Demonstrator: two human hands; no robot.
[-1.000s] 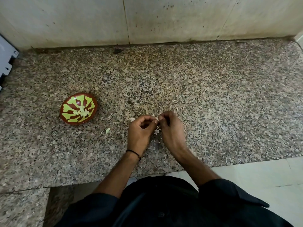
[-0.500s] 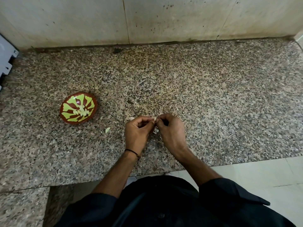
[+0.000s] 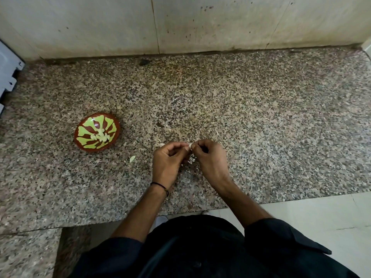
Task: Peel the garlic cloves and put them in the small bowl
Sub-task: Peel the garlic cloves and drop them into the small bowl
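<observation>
My left hand (image 3: 167, 160) and my right hand (image 3: 210, 159) meet fingertip to fingertip over the granite counter (image 3: 261, 121), both pinching one small pale garlic clove (image 3: 190, 145). Loose white skins (image 3: 191, 159) lie on the counter just under the fingers. The small bowl (image 3: 97, 131), brown with a green leaf pattern, stands to the left of my hands and holds several peeled cloves (image 3: 100, 136) at its bottom. A pale scrap of garlic (image 3: 132, 158) lies on the counter between the bowl and my left hand.
A stained tiled wall (image 3: 180, 25) closes the back of the counter. A grey plastic object (image 3: 9, 73) juts in at the far left. The counter's front edge runs just behind my wrists, with pale floor tiles (image 3: 321, 217) below on the right.
Both hands have shifted slightly away from me along the counter, still pinching the clove between them. The bowl has not moved.
</observation>
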